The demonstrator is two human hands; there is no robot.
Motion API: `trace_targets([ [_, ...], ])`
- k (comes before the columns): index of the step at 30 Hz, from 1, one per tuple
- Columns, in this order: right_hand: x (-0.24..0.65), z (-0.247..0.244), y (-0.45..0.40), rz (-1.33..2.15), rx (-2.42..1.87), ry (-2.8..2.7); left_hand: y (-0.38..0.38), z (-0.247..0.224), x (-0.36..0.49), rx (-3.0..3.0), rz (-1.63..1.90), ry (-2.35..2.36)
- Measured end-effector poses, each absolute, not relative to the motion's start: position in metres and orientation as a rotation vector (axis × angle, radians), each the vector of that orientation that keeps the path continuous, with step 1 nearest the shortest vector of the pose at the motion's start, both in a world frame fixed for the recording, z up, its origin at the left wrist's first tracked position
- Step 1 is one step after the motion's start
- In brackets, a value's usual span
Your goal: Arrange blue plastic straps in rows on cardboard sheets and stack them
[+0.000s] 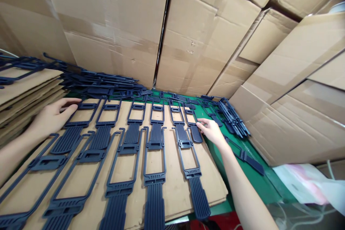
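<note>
Dark blue plastic frames with ribbed paddle ends lie in two rows on a flat cardboard sheet. At the far left of the back row, my left hand has its thumb and fingers closed at the edge of a plastic frame. My right hand pinches the side of the rightmost back-row frame, just above its ribbed end. Between the hands, more of these pieces lie side by side, including a front-row frame near the middle. Some fingertips of both hands are hidden.
Stacked cardboard sheets with more pieces on top stand at left. A heap of dark blue parts lies behind, and a bundle at right on the green table. Large cartons wall off the back; a plastic bag is at right.
</note>
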State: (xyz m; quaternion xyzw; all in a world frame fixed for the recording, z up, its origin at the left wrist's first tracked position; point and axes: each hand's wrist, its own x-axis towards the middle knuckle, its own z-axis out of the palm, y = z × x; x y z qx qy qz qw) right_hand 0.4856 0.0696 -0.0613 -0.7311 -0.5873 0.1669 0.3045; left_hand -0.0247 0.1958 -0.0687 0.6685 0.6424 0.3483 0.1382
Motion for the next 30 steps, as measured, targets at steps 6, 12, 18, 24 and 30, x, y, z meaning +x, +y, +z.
trace_targets([
  [6,0.486,-0.061,0.069,0.432,-1.939,-1.571,0.195,-0.07,-0.024,1.915,0.994,1.871],
  [12,0.485,-0.06,0.069,0.415,-1.949,-1.585,0.198,-0.074,-0.027,1.93,1.011,1.841],
  [18,0.484,-0.06,0.069,0.387,-1.951,-1.596,0.194,-0.071,-0.024,1.926,0.993,1.883],
  [24,0.484,-0.059,0.067,0.271,-1.899,-1.585,0.192,-0.066,-0.02,1.89,0.982,1.879],
  [30,0.458,-0.035,0.052,-0.058,-1.497,-1.775,0.195,-0.07,-0.024,1.92,0.962,1.876],
])
